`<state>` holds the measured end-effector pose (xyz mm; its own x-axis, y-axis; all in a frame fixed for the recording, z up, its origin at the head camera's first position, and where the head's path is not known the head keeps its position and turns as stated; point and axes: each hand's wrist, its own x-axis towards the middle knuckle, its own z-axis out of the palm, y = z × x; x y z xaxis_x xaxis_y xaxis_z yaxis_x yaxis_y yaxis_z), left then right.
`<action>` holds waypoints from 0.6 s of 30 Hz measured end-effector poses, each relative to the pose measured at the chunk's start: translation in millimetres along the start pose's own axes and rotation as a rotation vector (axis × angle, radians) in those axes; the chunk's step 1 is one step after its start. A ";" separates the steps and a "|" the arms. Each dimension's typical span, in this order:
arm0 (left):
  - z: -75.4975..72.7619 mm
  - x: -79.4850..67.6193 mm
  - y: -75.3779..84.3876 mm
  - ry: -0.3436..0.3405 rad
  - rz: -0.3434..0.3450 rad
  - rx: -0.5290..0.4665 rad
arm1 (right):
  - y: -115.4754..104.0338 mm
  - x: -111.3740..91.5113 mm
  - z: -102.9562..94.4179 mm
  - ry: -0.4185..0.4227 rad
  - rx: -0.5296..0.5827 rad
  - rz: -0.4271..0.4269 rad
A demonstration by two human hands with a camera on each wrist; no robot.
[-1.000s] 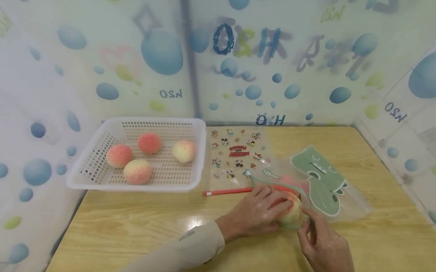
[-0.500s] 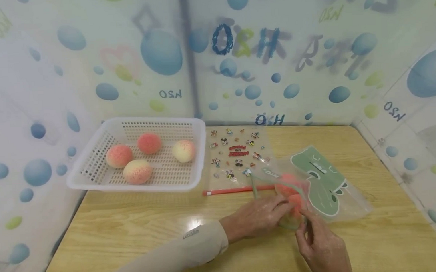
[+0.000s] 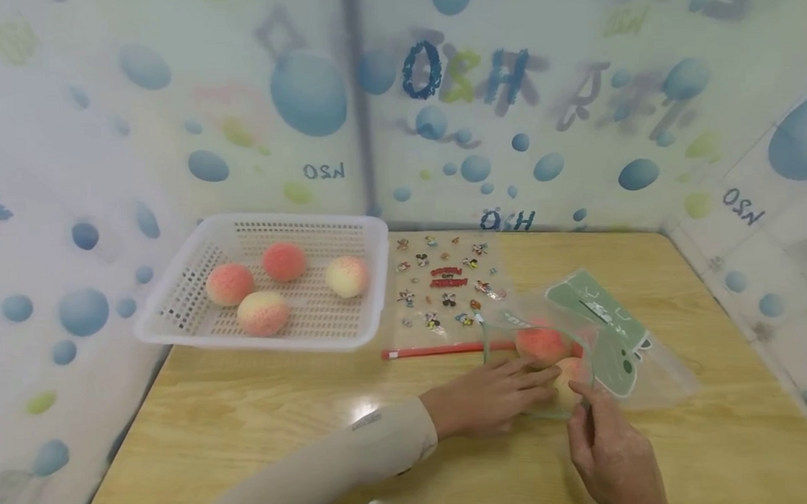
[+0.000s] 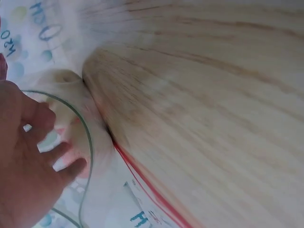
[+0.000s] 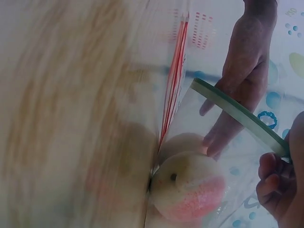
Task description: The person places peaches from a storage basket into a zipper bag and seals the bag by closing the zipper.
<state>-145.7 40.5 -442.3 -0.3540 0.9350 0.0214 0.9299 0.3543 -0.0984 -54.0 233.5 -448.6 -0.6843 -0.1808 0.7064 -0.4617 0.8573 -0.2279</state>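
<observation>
A clear zip bag [image 3: 668, 384] with a green animal print lies on the table, its mouth toward the person. Inside it are a red peach [image 3: 542, 345] and a paler peach [image 3: 571, 383] nearer the mouth. My left hand [image 3: 498, 397] reaches into the mouth, its loosely straight fingertips on the paler peach. At the opening, my right hand [image 3: 613, 448] pinches the green zip edge [image 5: 237, 112] between thumb and fingers, holding it up. The right wrist view shows a pink-and-cream peach [image 5: 187, 190] through the film, the left fingers behind it.
A white perforated basket [image 3: 260, 344] at the back left holds several peaches, one of them red [image 3: 230, 285]. Beside it a clear bag with cartoon prints [image 3: 437, 254] lies flat, with a red zip strip [image 3: 440, 350] along its near edge. Patterned walls enclose the table [image 3: 262, 420].
My left fingers have loosened from around the paler peach and straightened against it; it now sits inside the bag's mouth. My right hand keeps its pinch. The head view has shifted slightly.
</observation>
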 end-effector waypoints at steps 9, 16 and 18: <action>-2.6 -12.0 -3.2 0.064 -0.036 -0.026 | -0.4 -0.2 1.2 0.010 -0.017 0.031; -20.3 -37.6 -21.0 0.197 0.003 -0.107 | 0.8 0.2 -2.4 0.011 -0.052 0.071; -25.0 -44.9 -25.4 0.217 -0.018 -0.117 | 0.0 0.9 -3.7 -0.007 -0.060 0.089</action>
<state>-150.9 -10.1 -415.9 -0.3529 0.9052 0.2367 0.9332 0.3588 0.0191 -52.5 235.2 -445.4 -0.7251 -0.1058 0.6804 -0.3641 0.8976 -0.2485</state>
